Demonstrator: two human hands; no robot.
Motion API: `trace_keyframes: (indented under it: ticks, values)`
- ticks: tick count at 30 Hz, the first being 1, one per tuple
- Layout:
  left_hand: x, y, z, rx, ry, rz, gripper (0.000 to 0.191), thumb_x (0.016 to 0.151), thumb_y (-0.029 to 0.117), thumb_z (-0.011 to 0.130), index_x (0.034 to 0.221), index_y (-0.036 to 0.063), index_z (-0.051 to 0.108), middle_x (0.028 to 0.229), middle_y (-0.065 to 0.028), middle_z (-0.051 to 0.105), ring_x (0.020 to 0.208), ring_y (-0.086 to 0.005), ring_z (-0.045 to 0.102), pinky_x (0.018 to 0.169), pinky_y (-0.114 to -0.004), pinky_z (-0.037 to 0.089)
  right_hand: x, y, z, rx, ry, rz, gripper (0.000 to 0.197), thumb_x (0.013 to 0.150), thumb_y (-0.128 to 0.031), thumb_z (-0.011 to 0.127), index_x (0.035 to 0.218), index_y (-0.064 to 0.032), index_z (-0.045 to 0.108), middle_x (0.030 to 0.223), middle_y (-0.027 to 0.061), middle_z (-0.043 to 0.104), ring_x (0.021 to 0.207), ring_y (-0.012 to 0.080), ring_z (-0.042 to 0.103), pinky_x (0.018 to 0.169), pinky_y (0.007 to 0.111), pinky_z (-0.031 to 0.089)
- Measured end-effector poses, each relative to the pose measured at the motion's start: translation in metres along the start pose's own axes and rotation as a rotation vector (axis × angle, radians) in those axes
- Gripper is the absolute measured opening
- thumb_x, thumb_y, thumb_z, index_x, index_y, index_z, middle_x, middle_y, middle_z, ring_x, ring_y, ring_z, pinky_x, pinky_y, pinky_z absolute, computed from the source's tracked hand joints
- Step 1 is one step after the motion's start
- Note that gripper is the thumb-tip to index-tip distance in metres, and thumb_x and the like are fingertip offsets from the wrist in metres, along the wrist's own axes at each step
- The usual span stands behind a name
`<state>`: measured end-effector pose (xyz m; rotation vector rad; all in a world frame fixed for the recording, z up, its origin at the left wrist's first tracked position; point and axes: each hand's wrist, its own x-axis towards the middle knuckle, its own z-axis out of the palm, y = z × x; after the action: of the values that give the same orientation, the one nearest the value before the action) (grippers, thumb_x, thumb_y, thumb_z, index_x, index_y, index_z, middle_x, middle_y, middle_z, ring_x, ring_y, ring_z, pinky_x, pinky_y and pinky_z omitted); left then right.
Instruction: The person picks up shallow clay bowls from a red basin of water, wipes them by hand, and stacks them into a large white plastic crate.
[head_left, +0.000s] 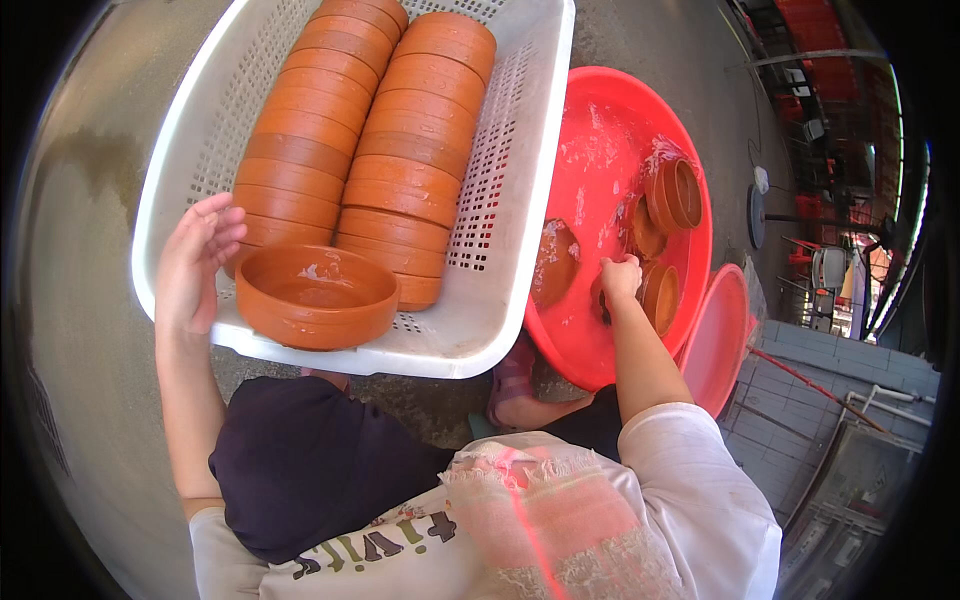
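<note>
My left hand (199, 259) is raised over the near left edge of a white perforated plastic basket (517, 247), fingers apart and holding nothing. Just right of it, a wet terracotta bowl (315, 315) rests upright at the basket's near rim. Two long rows of similar terracotta bowls (409, 142), nested on their sides, fill the basket behind it. My right hand (621, 279) reaches into a red plastic basin (592, 150) of water, fingers curled down among several bowls. Whether it grips one is hidden. One bowl (660, 296) lies beside it; another bowl (675, 196) leans farther back.
A partly sunken bowl (555, 262) lies at the basin's left side. A second, pinkish-red basin or lid (716, 341) leans against the basin's near right rim. Concrete floor (90, 262) stretches to the left. A pedestal fan (756, 217) and chairs (825, 270) stand off right.
</note>
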<state>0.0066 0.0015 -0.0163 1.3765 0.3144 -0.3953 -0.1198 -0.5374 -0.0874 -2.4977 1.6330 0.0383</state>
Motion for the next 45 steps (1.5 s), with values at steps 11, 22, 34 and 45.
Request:
trace_keyframes:
  ticks: [11, 22, 34, 45]
  values:
    - [0.005, 0.0, -0.003, 0.022, 0.053, -0.124, 0.034, 0.089, 0.021, 0.048, 0.118, 0.0036, 0.051, 0.101, -0.0062, 0.06, 0.085, -0.0123, 0.057, 0.078, -0.026, 0.044, 0.023, 0.06, 0.045, 0.085, -0.133, 0.325, 0.049, 0.076, -0.019, 0.061, 0.121, -0.0072, 0.047, 0.093, 0.0168, 0.064, 0.084, 0.0295, 0.062, 0.077, 0.042, 0.045]
    - [0.012, 0.0, 0.006, 0.086, 0.049, -0.158, 0.033, 0.088, 0.022, 0.047, 0.116, 0.0045, 0.051, 0.098, -0.0048, 0.06, 0.084, -0.0118, 0.057, 0.078, -0.026, 0.043, -0.013, -0.025, -0.008, 1.163, -0.567, 0.199, 0.012, 0.081, -0.003, 0.061, 0.094, -0.0036, 0.06, 0.087, 0.0057, 0.063, 0.077, 0.0156, 0.057, 0.077, 0.029, 0.045]
    - [0.008, -0.002, 0.014, 0.254, -0.049, -0.171, 0.029, 0.091, 0.021, 0.045, 0.112, 0.0034, 0.054, 0.102, -0.0074, 0.057, 0.095, -0.0154, 0.052, 0.088, -0.028, 0.039, -0.133, -0.148, -0.145, 1.244, -0.776, -1.001, 0.041, 0.085, -0.02, 0.061, 0.119, 0.0008, 0.05, 0.116, 0.0085, 0.056, 0.107, 0.0201, 0.053, 0.094, 0.033, 0.039]
    - [0.003, 0.002, 0.023, 0.092, 0.009, -0.172, 0.036, 0.093, 0.028, 0.039, 0.118, 0.0056, 0.053, 0.113, -0.0104, 0.054, 0.106, -0.0185, 0.049, 0.095, -0.029, 0.037, -0.242, -0.209, -0.035, 0.829, -1.12, -1.065, 0.031, 0.081, -0.019, 0.068, 0.061, -0.0007, 0.052, 0.06, -0.0045, 0.045, 0.057, 0.0047, 0.036, 0.05, 0.022, 0.033]
